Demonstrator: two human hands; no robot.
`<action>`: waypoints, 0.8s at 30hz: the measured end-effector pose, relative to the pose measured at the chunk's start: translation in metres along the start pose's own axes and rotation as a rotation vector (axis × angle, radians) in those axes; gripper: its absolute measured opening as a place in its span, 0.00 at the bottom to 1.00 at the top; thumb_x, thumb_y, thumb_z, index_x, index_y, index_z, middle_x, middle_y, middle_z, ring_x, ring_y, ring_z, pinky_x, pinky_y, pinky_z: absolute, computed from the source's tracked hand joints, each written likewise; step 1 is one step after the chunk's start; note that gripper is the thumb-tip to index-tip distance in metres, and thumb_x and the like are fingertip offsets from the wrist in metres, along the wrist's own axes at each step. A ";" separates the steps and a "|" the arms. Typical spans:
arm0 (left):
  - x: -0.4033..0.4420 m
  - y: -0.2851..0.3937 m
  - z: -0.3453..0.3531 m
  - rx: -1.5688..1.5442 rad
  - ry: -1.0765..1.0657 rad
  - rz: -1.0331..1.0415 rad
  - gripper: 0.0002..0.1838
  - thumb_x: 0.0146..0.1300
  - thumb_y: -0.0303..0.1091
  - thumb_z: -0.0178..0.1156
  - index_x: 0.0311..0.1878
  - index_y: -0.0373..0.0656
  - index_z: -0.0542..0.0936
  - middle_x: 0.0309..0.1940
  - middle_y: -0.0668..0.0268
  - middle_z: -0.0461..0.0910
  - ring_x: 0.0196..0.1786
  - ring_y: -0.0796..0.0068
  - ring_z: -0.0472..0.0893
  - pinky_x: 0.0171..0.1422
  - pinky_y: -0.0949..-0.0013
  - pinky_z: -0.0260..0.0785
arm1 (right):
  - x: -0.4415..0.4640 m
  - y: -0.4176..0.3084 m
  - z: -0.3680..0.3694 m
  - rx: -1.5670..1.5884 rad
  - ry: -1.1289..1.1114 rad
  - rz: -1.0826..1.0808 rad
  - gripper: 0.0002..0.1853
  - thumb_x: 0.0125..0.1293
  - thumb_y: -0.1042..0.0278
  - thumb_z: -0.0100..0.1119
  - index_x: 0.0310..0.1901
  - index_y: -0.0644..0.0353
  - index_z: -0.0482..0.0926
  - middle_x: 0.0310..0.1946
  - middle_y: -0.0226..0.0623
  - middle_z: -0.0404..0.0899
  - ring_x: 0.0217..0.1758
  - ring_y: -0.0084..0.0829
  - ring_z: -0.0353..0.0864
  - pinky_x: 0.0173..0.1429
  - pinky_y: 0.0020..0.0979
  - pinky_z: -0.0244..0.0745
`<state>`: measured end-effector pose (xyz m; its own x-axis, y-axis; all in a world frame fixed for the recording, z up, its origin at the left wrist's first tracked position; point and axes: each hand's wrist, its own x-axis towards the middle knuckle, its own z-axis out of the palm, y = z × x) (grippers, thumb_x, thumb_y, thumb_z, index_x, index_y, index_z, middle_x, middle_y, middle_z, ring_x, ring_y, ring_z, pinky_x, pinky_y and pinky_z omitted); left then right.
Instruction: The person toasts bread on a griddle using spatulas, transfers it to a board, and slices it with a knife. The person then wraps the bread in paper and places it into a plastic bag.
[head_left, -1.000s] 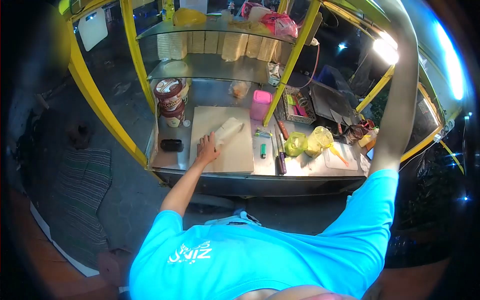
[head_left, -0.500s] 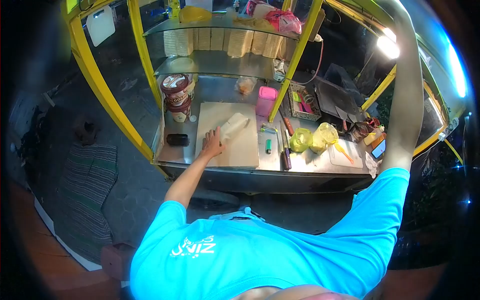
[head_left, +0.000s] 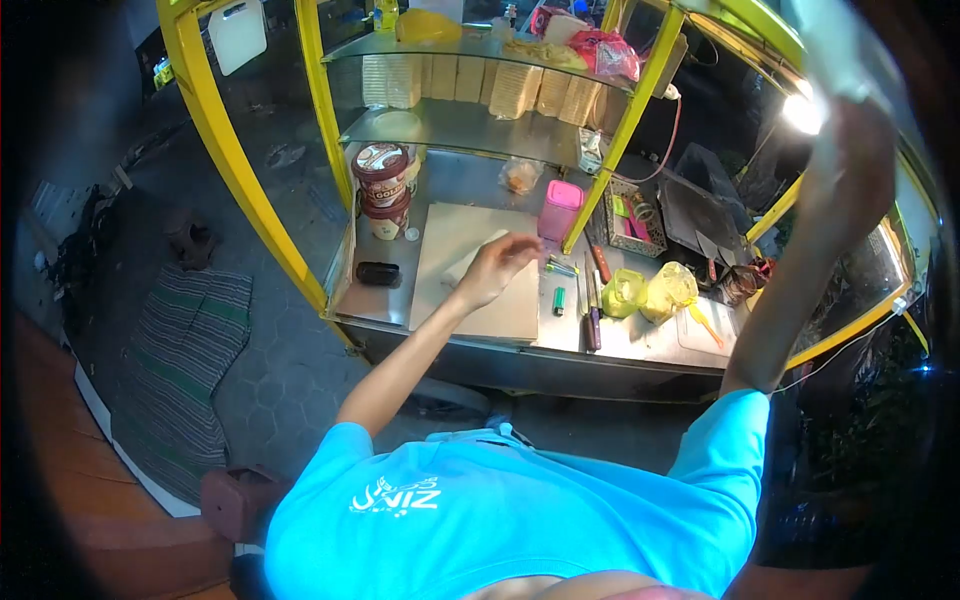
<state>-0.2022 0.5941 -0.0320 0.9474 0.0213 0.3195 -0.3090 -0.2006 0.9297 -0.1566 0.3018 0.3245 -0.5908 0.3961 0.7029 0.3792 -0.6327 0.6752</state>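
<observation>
My left hand hovers over a flat beige board or stack of sheets, its fingers loosely bent with nothing seen in them. Behind it, a whitish folded thing lies on the board, mostly hidden by the hand. A pink lidded container stands just past my fingertips. My right hand is raised at the upper right, beside the lit lamp. A pale, blurred thing shows at that hand; motion hides its kind and the fingers.
Brown tubs are stacked at the counter's left, behind a black case. Knives, a green lighter and yellow-green containers sit right of the board. Yellow posts frame glass shelves with stacked boxes.
My left hand has lifted off the whitish thing and moved right. My right arm has come down and bent, bringing the hand and a pale thing into view. The camera view has shifted.
</observation>
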 end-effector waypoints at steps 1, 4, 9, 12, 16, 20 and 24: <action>-0.004 0.021 0.003 -0.235 -0.066 0.040 0.26 0.68 0.46 0.60 0.63 0.40 0.73 0.63 0.51 0.72 0.63 0.55 0.75 0.67 0.54 0.67 | 0.000 -0.026 -0.005 0.004 -0.009 0.006 0.07 0.66 0.73 0.61 0.42 0.63 0.84 0.35 0.37 0.85 0.32 0.20 0.81 0.35 0.21 0.73; -0.015 0.052 0.007 -0.683 -0.205 0.154 0.36 0.67 0.55 0.59 0.69 0.38 0.66 0.64 0.54 0.72 0.65 0.58 0.74 0.67 0.54 0.68 | -0.027 -0.136 -0.016 1.052 -0.359 0.525 0.06 0.58 0.75 0.62 0.38 0.60 0.82 0.49 0.44 0.84 0.49 0.41 0.85 0.47 0.35 0.82; -0.049 0.054 -0.014 -1.342 -0.127 0.125 0.49 0.67 0.75 0.35 0.73 0.39 0.58 0.66 0.54 0.70 0.69 0.57 0.70 0.72 0.54 0.63 | -0.094 -0.221 -0.020 1.378 -0.754 0.442 0.09 0.57 0.77 0.61 0.41 0.61 0.77 0.49 0.42 0.78 0.57 0.44 0.78 0.70 0.51 0.66; -0.060 0.013 -0.038 -1.476 -0.227 0.160 0.42 0.74 0.67 0.30 0.69 0.38 0.67 0.63 0.55 0.74 0.66 0.62 0.73 0.70 0.57 0.65 | -0.112 -0.243 -0.024 1.404 -0.760 0.469 0.08 0.59 0.77 0.61 0.41 0.61 0.77 0.48 0.41 0.79 0.57 0.44 0.77 0.71 0.51 0.64; -0.099 0.014 -0.037 -1.347 0.060 -0.117 0.40 0.75 0.64 0.34 0.71 0.36 0.66 0.66 0.56 0.72 0.68 0.61 0.72 0.73 0.59 0.62 | -0.124 -0.252 -0.028 1.361 -0.833 0.457 0.09 0.59 0.76 0.63 0.41 0.61 0.77 0.49 0.40 0.79 0.58 0.43 0.76 0.69 0.49 0.66; -0.124 -0.004 -0.042 -1.087 0.127 -0.352 0.32 0.75 0.53 0.48 0.68 0.33 0.68 0.63 0.57 0.75 0.66 0.64 0.73 0.73 0.59 0.62 | -0.131 -0.255 -0.025 1.326 -0.850 0.413 0.07 0.57 0.76 0.64 0.38 0.62 0.78 0.48 0.42 0.79 0.57 0.43 0.75 0.62 0.45 0.69; -0.145 -0.021 -0.052 -0.781 0.256 -0.472 0.20 0.70 0.39 0.60 0.59 0.36 0.75 0.50 0.65 0.81 0.55 0.75 0.80 0.59 0.66 0.74 | -0.146 -0.260 -0.022 1.327 -0.980 0.459 0.07 0.56 0.75 0.64 0.38 0.61 0.80 0.51 0.39 0.78 0.59 0.45 0.74 0.62 0.42 0.71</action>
<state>-0.3376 0.6459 -0.0885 0.9703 0.1657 -0.1764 0.0446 0.5940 0.8032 -0.1845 0.3943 0.0417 0.1590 0.9027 0.3997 0.9658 -0.0583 -0.2525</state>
